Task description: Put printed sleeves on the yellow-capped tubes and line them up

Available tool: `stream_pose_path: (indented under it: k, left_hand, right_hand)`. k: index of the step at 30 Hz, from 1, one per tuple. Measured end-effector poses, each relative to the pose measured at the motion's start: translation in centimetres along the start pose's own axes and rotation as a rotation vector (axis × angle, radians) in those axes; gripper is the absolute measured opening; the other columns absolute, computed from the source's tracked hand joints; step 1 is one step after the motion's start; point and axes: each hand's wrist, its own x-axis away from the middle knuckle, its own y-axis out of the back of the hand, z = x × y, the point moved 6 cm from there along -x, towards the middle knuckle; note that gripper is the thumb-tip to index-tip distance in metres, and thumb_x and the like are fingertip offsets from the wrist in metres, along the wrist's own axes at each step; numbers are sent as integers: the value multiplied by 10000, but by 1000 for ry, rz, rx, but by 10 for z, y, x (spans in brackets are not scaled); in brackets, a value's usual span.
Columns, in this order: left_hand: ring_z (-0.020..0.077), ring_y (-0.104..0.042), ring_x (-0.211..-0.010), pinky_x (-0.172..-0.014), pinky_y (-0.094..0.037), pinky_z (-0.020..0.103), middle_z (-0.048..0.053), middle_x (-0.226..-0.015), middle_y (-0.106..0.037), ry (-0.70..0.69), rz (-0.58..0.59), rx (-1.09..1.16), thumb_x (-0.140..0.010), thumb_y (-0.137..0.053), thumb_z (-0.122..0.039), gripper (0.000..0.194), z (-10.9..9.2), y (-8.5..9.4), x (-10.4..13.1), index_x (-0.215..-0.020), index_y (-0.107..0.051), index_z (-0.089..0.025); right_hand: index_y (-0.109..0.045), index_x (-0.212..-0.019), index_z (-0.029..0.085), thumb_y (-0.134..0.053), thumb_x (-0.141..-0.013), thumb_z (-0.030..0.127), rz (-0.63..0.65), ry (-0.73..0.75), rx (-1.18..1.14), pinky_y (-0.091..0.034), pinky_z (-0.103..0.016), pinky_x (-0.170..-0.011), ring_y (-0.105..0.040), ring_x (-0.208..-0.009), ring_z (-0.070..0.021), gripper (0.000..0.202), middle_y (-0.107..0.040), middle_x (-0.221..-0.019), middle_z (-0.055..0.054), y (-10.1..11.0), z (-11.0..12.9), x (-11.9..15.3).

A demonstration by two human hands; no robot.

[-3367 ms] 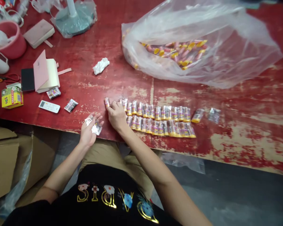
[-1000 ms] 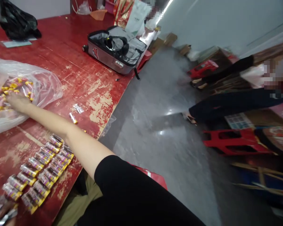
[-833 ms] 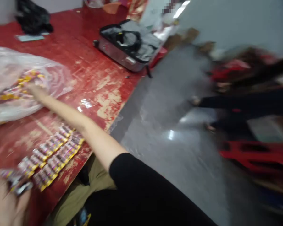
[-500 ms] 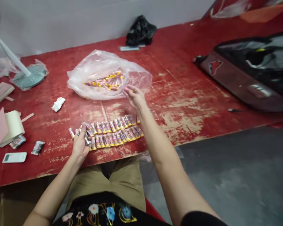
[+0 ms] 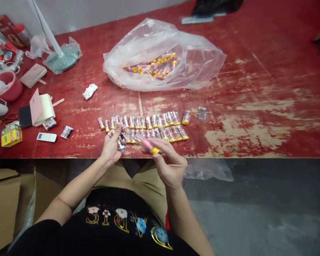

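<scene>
My right hand (image 5: 172, 165) is closed on a small pink tube with a yellow cap (image 5: 148, 145), held in front of me by the table's near edge. Close to its left, my left hand (image 5: 110, 147) grips small shiny dark packets (image 5: 121, 144); how many is hard to tell. Beyond both hands, two rows of clear-wrapped tubes with yellow ends (image 5: 148, 122) lie along the table. Farther back sits an open clear plastic bag (image 5: 200, 60), with many pink tubes with yellow caps (image 5: 160, 69) inside.
On the red worn table (image 5: 245, 106) lie a crumpled white tissue (image 5: 90, 91), a small dark packet (image 5: 202, 113) and another packet (image 5: 66, 132). To the left are an open notebook (image 5: 46, 106), a white remote-like device (image 5: 46, 137), a yellow box (image 5: 12, 136) and a lamp base (image 5: 62, 60).
My right hand has come back from the bag's near edge to beside my left hand, a pink tube now showing in it. The view has shifted left. My left hand still grips the packets.
</scene>
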Motion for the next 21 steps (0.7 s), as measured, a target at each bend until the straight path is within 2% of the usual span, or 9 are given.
stream_pose_path:
  k: [2,4,8,11,14,15,17,21]
  left_hand:
    - [27,-479,-489,-425,-359,152,-56,-663,-565,-14,21,-12,-582,-921,-425,510,0,2,3,-802,-567,-131]
    - [32,-495,-504,-430,-375,150,-54,-671,-565,-15,37,-40,-570,-922,-452,533,1,4,6,-807,-565,-135]
    - [53,-539,-528,-407,-388,149,-37,-696,-580,27,95,-103,-511,-921,-531,605,2,7,16,-832,-580,-148]
    - [78,-595,-599,-381,-383,144,-8,-800,-636,40,142,-140,-492,-944,-475,623,2,8,24,-917,-619,-157]
    - [82,-608,-621,-394,-403,142,-7,-845,-655,-4,164,-166,-534,-941,-412,620,-1,11,30,-1040,-660,-191]
    - [75,-594,-597,-399,-410,145,-12,-840,-654,-24,172,-177,-557,-933,-405,623,-2,11,32,-1087,-670,-208]
    - [56,-552,-536,-402,-426,157,-16,-840,-658,-54,187,-206,-599,-916,-383,621,-1,12,34,-1155,-683,-233]
    - [47,-532,-508,-396,-446,179,-2,-910,-676,-71,166,-221,-624,-905,-348,548,2,17,38,-1124,-716,-223]
  right_hand:
    - [-727,-1204,328,-674,-892,163,50,31,85,-670,-373,-786,-679,-1064,-224,357,-680,-1169,-70,-2,4,0]
    - [-706,-1240,346,-681,-881,130,95,63,199,-643,-395,-869,-664,-1099,-222,419,-679,-1193,-64,-2,7,0]
    - [-670,-1296,349,-579,-943,133,220,53,330,-567,-453,-1017,-643,-1178,-228,424,-668,-1270,-66,-8,6,2]
    - [-632,-1342,355,-586,-941,155,153,0,309,-572,-443,-1027,-628,-1226,-231,450,-634,-1347,-59,-7,1,5]
    - [-614,-1364,343,-598,-937,169,171,-48,266,-510,-473,-1116,-590,-1303,-241,461,-605,-1416,-44,-16,-4,9]
    - [-646,-1329,337,-596,-938,167,164,-49,255,-499,-480,-1128,-606,-1287,-241,429,-633,-1385,-37,-19,-5,10]
    - [-722,-1218,328,-624,-923,163,71,-38,233,-543,-467,-1080,-679,-1178,-234,352,-717,-1250,-28,-21,-5,11]
    - [-785,-1063,322,-718,-856,156,-126,-44,210,-628,-415,-929,-748,-984,-218,274,-781,-1055,-15,-22,-6,12]
